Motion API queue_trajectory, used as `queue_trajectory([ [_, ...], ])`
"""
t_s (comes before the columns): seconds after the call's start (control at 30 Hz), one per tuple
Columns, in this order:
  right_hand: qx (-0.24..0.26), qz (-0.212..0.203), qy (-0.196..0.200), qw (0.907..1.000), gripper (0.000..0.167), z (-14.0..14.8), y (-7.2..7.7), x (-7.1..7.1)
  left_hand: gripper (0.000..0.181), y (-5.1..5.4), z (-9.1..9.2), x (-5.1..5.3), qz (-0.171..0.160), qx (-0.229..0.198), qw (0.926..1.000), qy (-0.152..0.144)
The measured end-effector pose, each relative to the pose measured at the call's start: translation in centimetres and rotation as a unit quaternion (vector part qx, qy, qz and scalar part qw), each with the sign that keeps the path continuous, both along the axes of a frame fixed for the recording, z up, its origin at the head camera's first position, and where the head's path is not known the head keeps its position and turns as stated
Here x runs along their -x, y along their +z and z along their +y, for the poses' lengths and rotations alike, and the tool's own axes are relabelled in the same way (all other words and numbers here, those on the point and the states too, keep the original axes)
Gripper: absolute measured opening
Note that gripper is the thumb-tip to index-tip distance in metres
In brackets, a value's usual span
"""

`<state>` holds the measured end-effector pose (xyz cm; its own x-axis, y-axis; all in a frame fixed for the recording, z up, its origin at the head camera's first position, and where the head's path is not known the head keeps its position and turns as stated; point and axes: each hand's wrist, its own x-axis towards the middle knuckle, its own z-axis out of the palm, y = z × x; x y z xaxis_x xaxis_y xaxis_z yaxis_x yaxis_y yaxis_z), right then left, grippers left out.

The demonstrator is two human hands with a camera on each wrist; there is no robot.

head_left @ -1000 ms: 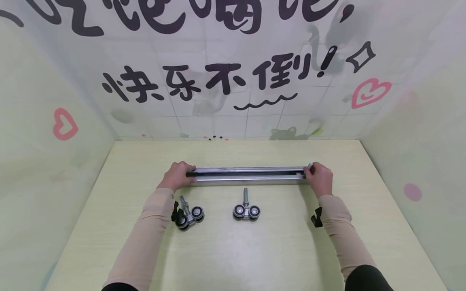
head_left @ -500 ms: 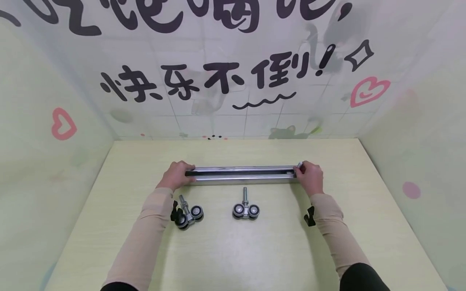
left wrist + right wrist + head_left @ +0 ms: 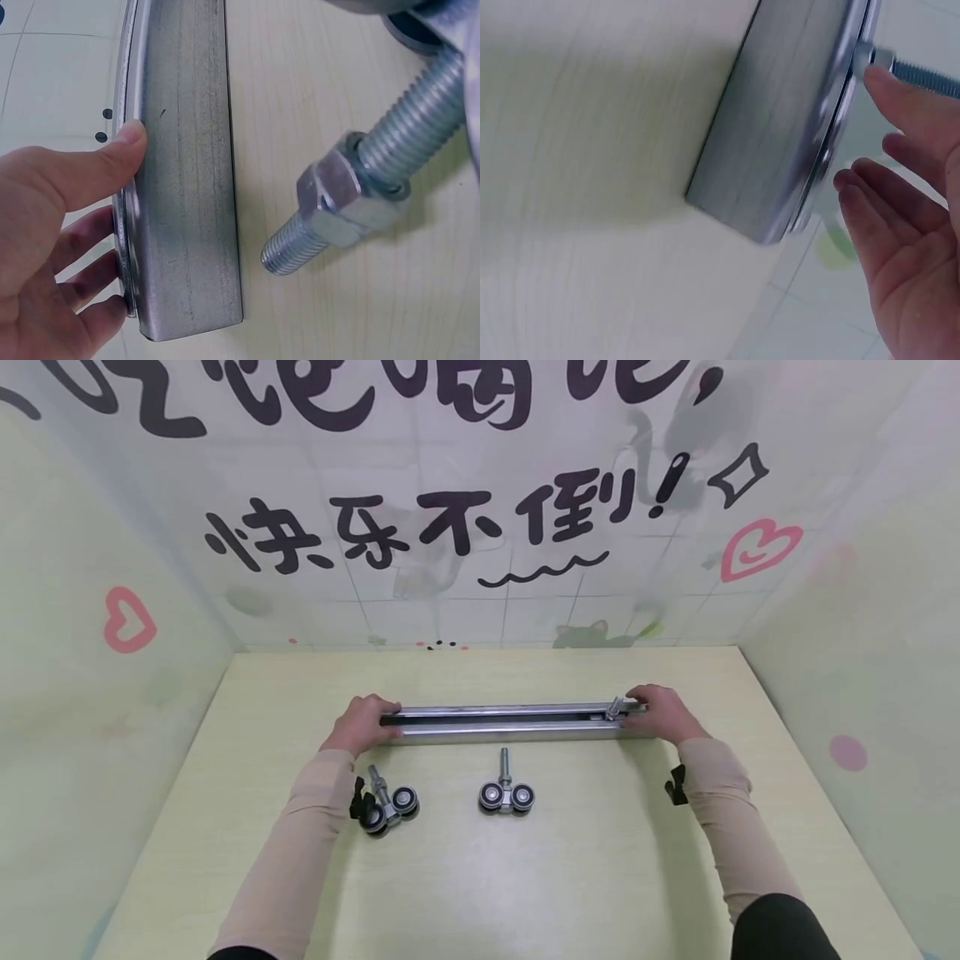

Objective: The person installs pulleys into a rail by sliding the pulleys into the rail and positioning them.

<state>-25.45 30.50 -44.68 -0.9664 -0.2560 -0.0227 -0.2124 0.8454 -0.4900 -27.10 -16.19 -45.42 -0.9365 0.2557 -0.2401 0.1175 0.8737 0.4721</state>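
Note:
A silver metal track (image 3: 480, 727) lies across the table with its slot facing up. At its left end my left hand (image 3: 362, 725) holds it, the thumb (image 3: 129, 139) on the near edge and the fingers (image 3: 97, 311) at the far side. From the slot near the right end sticks a threaded bolt (image 3: 615, 706) with a nut; whatever carries it is hidden inside. My right hand (image 3: 663, 714) is around that end, its thumb (image 3: 885, 82) close to the nut and its fingers loosely extended, apart from the track in the right wrist view.
Two roller trolleys lie in front of the track: a left one (image 3: 386, 802) next to the left wrist's black mount (image 3: 362, 797), and a middle one (image 3: 506, 796) with its bolt pointing away. Printed fabric walls (image 3: 480, 618) border the table (image 3: 480, 877).
My right hand first slid left along the track with the bolt, then let go of it and moved right to the track's end. The left hand has stayed put.

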Motion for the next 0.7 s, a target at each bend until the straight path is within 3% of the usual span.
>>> queue_trajectory([
  [0.2,-0.067,-0.067,0.029,0.9951,0.064,0.9,0.0,0.3,0.053,0.0,0.2,0.0,0.003,0.002,1.0000,-0.002],
  [0.33,-0.089,-0.075,0.027,0.9928,0.068,1.0,-0.1,0.7,0.053,0.0,0.3,0.1,0.008,0.004,0.9999,-0.008],
  [0.5,-0.074,-0.085,-0.013,0.9935,0.065,0.9,-0.3,1.3,0.053,0.3,0.4,0.2,0.011,0.008,0.9999,-0.009],
  [0.7,-0.062,-0.099,-0.033,0.9926,0.067,0.9,-0.9,1.7,0.051,0.7,0.4,0.5,-0.004,0.031,0.9992,-0.024],
])
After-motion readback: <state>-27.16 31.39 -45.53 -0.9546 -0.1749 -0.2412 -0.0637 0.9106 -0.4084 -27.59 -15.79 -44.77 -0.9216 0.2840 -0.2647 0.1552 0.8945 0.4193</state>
